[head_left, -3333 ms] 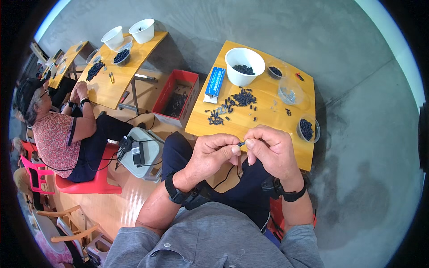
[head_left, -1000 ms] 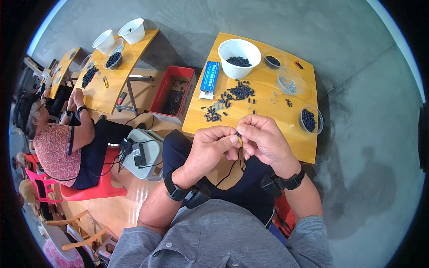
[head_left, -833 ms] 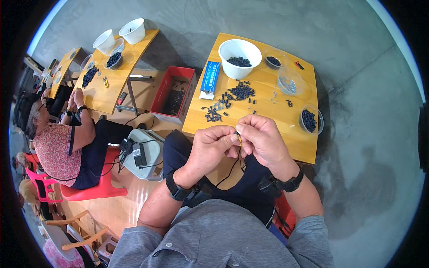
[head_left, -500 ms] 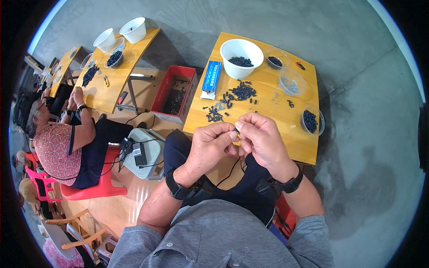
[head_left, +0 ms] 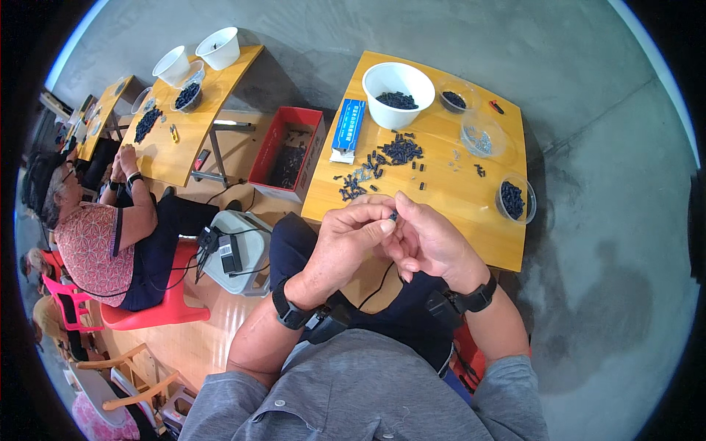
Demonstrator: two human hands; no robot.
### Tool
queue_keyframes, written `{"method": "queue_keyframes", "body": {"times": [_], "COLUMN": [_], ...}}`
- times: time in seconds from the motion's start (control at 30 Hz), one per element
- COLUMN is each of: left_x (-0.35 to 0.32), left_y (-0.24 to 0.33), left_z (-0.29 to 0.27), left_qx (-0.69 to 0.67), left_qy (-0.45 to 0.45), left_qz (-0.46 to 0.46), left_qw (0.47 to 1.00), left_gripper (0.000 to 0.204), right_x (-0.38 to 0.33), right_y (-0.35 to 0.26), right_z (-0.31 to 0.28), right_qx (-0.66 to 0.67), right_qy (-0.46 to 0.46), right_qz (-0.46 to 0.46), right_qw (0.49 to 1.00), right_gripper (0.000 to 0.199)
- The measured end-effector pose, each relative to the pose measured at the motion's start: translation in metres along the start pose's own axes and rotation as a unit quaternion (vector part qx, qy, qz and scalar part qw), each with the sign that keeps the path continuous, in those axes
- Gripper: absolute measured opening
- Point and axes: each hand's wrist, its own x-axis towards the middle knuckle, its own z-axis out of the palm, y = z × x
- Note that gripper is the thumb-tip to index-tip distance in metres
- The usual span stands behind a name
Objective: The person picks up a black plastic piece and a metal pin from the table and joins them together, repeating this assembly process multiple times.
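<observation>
Above my lap, by the table's near edge, my two hands meet. My left hand (head_left: 354, 234) is closed in a pinch on a small black plastic piece (head_left: 393, 217), most of it covered by thumb and forefinger. My right hand (head_left: 435, 248) is beside it, its thumb lifted and its other fingers curled inward, touching or nearly touching the left fingertips. A dark bit shows under the right fingers; I cannot make out what it is. Beyond the hands, a heap of similar black plastic pieces (head_left: 401, 150) lies on the wooden table (head_left: 456, 202), with small clear pieces (head_left: 360, 175) among stray ones nearer me.
On the table stand a white tub (head_left: 398, 77) of black pieces, a blue box (head_left: 348, 126), a clear bowl (head_left: 482, 137) of small clear pieces and a bowl (head_left: 516, 198) of black ones. A red carton (head_left: 288, 153) sits on the floor. At left, another person (head_left: 95, 228) works.
My right thumb has come up off the small black piece, and the right fingers have dropped and curled. My left hand keeps its pinch in nearly the same place.
</observation>
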Motion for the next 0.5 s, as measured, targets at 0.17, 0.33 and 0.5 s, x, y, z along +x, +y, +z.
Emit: {"method": "queue_keyframes", "body": {"times": [0.17, 0.33, 0.5], "left_x": [0.0, 0.001, -0.001], "left_y": [0.006, 0.007, 0.004], "left_z": [0.003, -0.003, -0.006], "left_qx": [-0.043, -0.046, 0.016], "left_qy": [-0.007, -0.053, -0.054], "left_qz": [-0.026, -0.071, -0.043], "left_qw": [0.999, 0.995, 0.997], "left_gripper": [0.009, 0.009, 0.013], "right_x": [0.0, 0.0, 0.0], "right_y": [0.0, 0.009, 0.013], "right_z": [0.002, -0.008, 0.001], "right_qx": [0.02, 0.02, 0.026], "right_qy": [-0.02, -0.052, -0.024], "right_qz": [0.015, 0.043, 0.06], "right_qw": [0.999, 0.998, 0.998], "right_gripper": [0.052, 0.054, 0.048]}}
